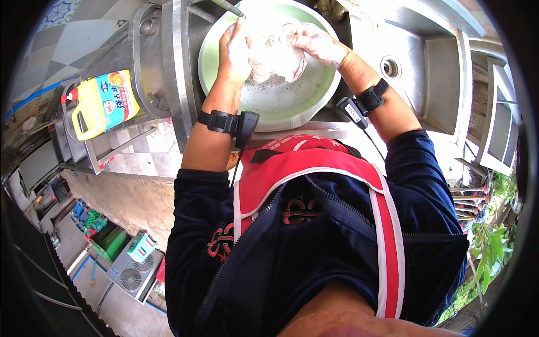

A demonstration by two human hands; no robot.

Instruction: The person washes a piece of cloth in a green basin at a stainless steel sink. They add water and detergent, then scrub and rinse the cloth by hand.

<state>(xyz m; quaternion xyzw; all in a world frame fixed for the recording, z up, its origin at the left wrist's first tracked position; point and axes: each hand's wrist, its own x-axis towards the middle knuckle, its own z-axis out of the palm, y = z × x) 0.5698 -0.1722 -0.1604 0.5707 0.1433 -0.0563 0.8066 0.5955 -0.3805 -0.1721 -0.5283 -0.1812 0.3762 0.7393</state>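
Observation:
A soapy, bunched wet cloth (278, 67), whitish with reddish edges, is held above the suds in a pale green plastic basin (207, 63). My left hand (236, 54) grips its left side, thumb up. On the right, the fingers of my right hand (316, 44) curl onto the cloth's upper edge. Foam coats both hands. Strong glare washes out the cloth's upper part and some fingertips. Foamy water (290, 101) lies in the basin under the cloth. A greenish pipe end (229, 7) reaches in beside my left fingertips.
The basin sits in a stainless steel sink, with another sink bowl (440, 80) and its drain (390, 67) to the right. A yellow detergent jug (105, 105) with a red cap stands at left on a metal ledge. Straps with small devices (246, 128) circle both forearms.

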